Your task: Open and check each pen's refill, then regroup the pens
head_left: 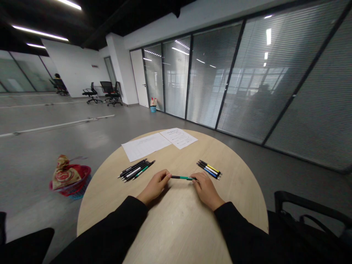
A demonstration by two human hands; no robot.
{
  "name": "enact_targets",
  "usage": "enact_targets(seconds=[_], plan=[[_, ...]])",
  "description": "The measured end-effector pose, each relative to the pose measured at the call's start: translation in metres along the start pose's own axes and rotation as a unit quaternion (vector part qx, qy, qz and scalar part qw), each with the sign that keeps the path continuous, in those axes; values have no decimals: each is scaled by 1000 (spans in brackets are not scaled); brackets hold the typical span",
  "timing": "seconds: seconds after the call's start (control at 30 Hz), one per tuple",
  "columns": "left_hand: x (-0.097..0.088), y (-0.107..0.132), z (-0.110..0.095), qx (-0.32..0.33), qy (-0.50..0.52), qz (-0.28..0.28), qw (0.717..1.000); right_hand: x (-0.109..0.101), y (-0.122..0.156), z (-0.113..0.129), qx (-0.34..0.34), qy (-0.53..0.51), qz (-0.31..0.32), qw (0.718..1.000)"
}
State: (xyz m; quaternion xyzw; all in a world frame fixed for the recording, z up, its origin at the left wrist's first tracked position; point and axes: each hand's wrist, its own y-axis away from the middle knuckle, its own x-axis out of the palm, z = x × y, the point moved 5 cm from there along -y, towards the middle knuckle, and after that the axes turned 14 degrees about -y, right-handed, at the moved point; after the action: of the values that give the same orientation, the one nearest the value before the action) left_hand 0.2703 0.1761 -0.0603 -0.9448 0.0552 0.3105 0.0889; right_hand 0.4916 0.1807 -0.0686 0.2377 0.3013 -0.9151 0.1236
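Observation:
Over the middle of the round wooden table, a green and black pen lies level between my two hands. My left hand pinches its black end. The fingers of my right hand are closed on the other end, hiding its tip. To the left of my left hand is a pile of pens, mostly black, with one white and one green among them. Just beyond my right hand lies a smaller row of pens with yellow, white and blue barrels.
Two printed sheets of paper lie at the table's far side. A red basket with a paper bag stands on the floor at left. A black chair is close on the right. Glass partitions with blinds line the far wall.

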Motion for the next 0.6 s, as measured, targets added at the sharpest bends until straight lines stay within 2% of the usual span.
enact_targets(seconds=[0.23,0.43,0.6], plan=[[4,2,-1,28,70,45,996,-1,0,-1,0,1,0,1000],[-1,2,-2,2,-6,2,1000,0,0,0,-2,0,2,1000],[0,1,-3,-10,-45,23,999,0,0,3,-6,0,4,1000]])
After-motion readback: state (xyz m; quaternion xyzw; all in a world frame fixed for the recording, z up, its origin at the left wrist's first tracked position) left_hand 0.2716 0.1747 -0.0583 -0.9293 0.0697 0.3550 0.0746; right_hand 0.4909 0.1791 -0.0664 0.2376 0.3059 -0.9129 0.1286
